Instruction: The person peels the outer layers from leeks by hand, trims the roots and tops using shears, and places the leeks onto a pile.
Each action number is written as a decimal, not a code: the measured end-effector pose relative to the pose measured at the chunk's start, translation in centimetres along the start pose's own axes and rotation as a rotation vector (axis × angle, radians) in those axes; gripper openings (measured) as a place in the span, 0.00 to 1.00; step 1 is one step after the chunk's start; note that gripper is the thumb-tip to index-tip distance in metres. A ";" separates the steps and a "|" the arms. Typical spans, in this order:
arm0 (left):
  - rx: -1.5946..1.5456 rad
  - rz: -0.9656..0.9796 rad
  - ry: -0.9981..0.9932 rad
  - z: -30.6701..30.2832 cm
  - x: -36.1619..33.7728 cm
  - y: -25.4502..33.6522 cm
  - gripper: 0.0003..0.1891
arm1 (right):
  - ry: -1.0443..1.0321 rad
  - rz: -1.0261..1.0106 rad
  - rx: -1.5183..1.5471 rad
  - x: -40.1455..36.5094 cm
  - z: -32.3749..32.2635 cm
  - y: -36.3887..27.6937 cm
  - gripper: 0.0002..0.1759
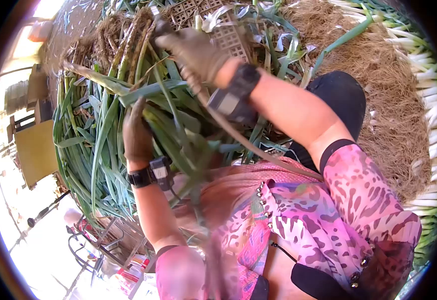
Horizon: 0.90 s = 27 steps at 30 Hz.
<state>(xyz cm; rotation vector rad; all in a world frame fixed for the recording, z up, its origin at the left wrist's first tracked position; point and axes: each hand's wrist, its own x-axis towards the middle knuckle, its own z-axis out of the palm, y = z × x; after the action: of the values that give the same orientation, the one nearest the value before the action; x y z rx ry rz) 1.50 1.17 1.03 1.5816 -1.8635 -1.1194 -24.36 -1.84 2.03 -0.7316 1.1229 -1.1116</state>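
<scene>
Grasping green-onion leaves [151, 91] at ten o'clock, your left hand [137, 136] likely steadies them; I can't tell what your right hand [194, 52] grips.

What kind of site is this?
Probably a produce-trimming or packing area, maybe a farm shed. Signs: a heap of long green leek-like plants with dirty stems, a row of clean white stalks, and a thick mass of brown roots.

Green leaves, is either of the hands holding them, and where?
The left hand seems closed around green leaves, partway along; the right hand is too blurred to tell.
</scene>
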 end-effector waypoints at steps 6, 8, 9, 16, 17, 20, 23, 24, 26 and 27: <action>0.146 0.090 -0.246 2.3 -1.5 -2.4 0.24 | -0.120 -0.143 0.238 1.5 6.3 9.0 0.22; -0.379 -0.263 -0.152 2.1 -2.1 -1.9 0.19 | -0.141 -0.166 0.304 1.1 2.8 10.7 0.25; -0.380 -0.253 -0.128 1.6 -2.0 -1.8 0.17 | -0.112 -0.236 0.074 1.2 0.4 11.1 0.27; -0.258 -0.301 -0.097 -1.2 -1.7 1.4 0.15 | -0.354 -0.379 -1.467 7.2 -0.8 12.9 0.41; -0.217 -0.247 -0.107 -1.6 -2.0 0.8 0.13 | -0.419 -0.445 -1.626 6.1 -0.3 14.2 0.41; -0.240 -0.279 -0.073 -2.6 -2.6 -0.3 0.10 | -0.496 -0.679 -1.836 1.3 -1.7 19.1 0.39; -0.362 -0.412 -0.002 -3.0 -3.5 0.6 0.11 | -0.598 -0.295 -1.609 -4.1 -5.9 24.9 0.41; -0.293 -0.241 -0.033 -3.2 -4.2 -0.6 0.12 | -0.689 -0.209 -1.719 -6.9 -7.5 24.7 0.42; 0.082 0.168 -0.110 -3.9 -4.3 -1.4 0.16 | -0.708 -0.099 -1.760 -7.4 -8.7 25.2 0.45; -0.090 -0.016 -0.087 -4.0 -4.7 -1.3 0.16 | -0.641 -0.067 -1.679 -6.3 -8.8 26.8 0.46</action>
<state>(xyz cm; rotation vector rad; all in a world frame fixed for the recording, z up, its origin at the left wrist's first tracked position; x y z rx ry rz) 6.51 4.43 3.01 1.5228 -1.8303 -1.2803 -24.55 13.25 -22.62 -2.1920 1.2658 0.3402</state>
